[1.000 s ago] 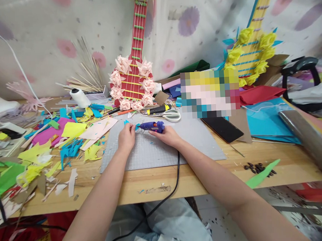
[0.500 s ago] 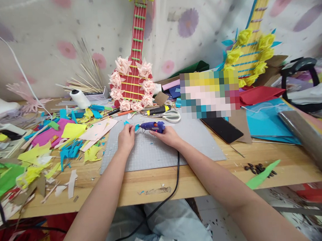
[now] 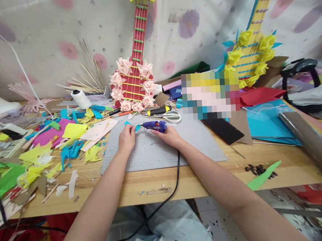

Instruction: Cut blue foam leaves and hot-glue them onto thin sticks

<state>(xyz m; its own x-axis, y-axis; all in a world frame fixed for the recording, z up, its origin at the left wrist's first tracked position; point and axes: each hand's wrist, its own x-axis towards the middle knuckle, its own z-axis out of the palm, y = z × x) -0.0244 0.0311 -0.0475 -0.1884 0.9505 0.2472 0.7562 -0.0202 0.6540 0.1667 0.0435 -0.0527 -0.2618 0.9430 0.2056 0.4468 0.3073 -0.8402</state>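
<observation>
Above the grey cutting mat (image 3: 152, 153), my right hand (image 3: 169, 135) is closed around a blue hot glue gun (image 3: 154, 126). Its nozzle points left, and a black cord (image 3: 177, 170) runs from it down over the table's front edge. My left hand (image 3: 127, 137) pinches a small piece of blue paper (image 3: 137, 127), partly hidden by the fingers. The nozzle tip is at or very near this piece; whether they touch I cannot tell. Behind the hands lie scissors (image 3: 172, 116) and a yellow-and-black utility knife (image 3: 157, 110).
A red paper guitar (image 3: 133, 84) with pink flowers leans at the back, a yellow one (image 3: 248, 58) to its right. Coloured paper scraps (image 3: 74, 130) crowd the left. A black phone (image 3: 223, 129), blue paper sheets (image 3: 270, 123) and dark beads (image 3: 259, 169) lie on the right.
Almost nothing differs. The glue gun sits very slightly farther right in the picture, with the whole view shifted a little; both hands keep their holds.
</observation>
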